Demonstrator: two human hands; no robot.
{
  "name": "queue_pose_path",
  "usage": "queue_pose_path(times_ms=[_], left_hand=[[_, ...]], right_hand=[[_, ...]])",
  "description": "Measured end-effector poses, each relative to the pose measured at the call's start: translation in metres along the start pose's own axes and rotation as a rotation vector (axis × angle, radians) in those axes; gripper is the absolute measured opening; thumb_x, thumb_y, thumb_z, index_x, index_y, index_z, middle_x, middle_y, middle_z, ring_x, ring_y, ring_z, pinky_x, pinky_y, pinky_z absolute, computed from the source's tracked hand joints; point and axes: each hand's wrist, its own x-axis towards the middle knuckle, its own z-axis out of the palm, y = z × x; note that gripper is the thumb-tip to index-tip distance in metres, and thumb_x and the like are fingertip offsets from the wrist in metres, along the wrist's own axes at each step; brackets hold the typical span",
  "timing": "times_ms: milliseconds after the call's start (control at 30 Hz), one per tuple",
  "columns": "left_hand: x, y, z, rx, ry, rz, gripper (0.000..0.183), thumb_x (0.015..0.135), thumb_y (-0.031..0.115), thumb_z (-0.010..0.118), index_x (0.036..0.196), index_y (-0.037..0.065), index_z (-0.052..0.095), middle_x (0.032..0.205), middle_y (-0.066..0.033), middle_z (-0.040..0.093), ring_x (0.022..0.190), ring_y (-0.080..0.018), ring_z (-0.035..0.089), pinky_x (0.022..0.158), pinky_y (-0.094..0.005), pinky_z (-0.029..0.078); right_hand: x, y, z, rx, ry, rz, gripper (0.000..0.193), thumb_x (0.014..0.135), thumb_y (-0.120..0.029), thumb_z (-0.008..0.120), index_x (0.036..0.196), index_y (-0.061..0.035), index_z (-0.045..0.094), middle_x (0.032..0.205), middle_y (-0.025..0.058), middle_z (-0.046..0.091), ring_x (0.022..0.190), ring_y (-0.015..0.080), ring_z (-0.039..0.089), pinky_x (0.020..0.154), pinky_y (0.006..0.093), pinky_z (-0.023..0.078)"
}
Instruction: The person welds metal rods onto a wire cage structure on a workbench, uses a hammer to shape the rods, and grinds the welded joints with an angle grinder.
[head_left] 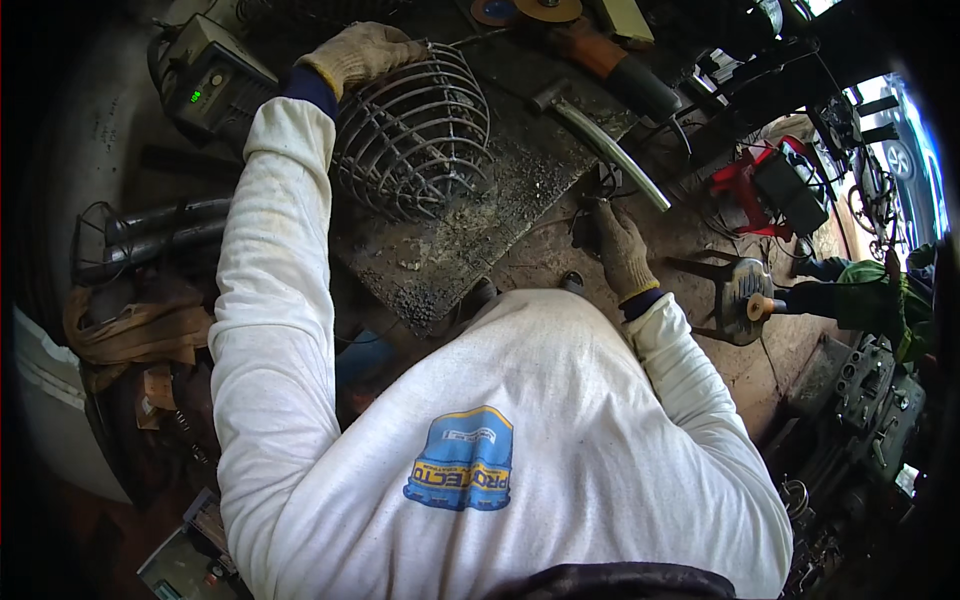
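Observation:
A rounded cage of bent metal rods [425,135] rests on a dark steel work table [405,250]. My left hand [365,55], in a worn tan glove, is closed on the cage's far upper edge. Off the table's right edge, my right hand [622,250] hangs low in a matching glove. Its fingers are curled by something dark that I cannot make out. A hammer [610,150] with a bare metal handle lies across the table's right edge, just above that hand. Dark crumbs of slag [430,300] are scattered around the cage.
An orange and black angle grinder [610,60] lies at the far right of the table. A welding machine [215,85] with a lit green display stands left. To the right are a dark stool [745,295], a red stand [745,190] and another person's green clothing [880,300].

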Motion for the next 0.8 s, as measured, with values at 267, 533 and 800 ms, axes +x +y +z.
queue_pose_path(times_ms=[267, 533, 800], left_hand=[[-0.023, 0.017, 0.008, 0.326, 0.504, 0.120, 0.049, 0.090, 0.048, 0.062, 0.117, 0.008, 0.066, 0.115, -0.0198, 0.067, 0.109, -0.0379, 0.063, 0.093, -0.0446, 0.049], [-0.110, 0.015, 0.018, 0.034, 0.699, 0.243, 0.030, 0.089, 0.027, 0.069, 0.111, 0.007, 0.068, 0.106, -0.0144, 0.069, 0.095, -0.0299, 0.068, 0.081, -0.0376, 0.055], [-0.164, 0.151, 0.114, -0.242, 0.730, 0.376, 0.023, 0.086, 0.023, 0.073, 0.104, 0.010, 0.068, 0.094, -0.0097, 0.069, 0.089, -0.0257, 0.068, 0.074, -0.0365, 0.054]], right_hand=[[0.001, -0.013, 0.010, 0.107, 0.088, -0.064, 0.039, 0.101, -0.033, 0.056, 0.120, 0.0002, 0.063, 0.085, 0.0033, 0.064, 0.075, 0.0095, 0.058, 0.068, 0.0257, 0.048], [0.028, -0.087, -0.009, -0.315, 0.161, -0.515, 0.038, 0.096, -0.031, 0.061, 0.120, -0.0021, 0.063, 0.108, 0.0135, 0.069, 0.102, 0.0240, 0.065, 0.088, 0.0348, 0.051], [0.178, -0.199, -0.014, -1.416, 0.077, -0.577, 0.073, 0.079, -0.057, 0.068, 0.133, -0.0102, 0.055, 0.114, 0.0224, 0.068, 0.109, 0.0371, 0.064, 0.094, 0.0435, 0.049]])
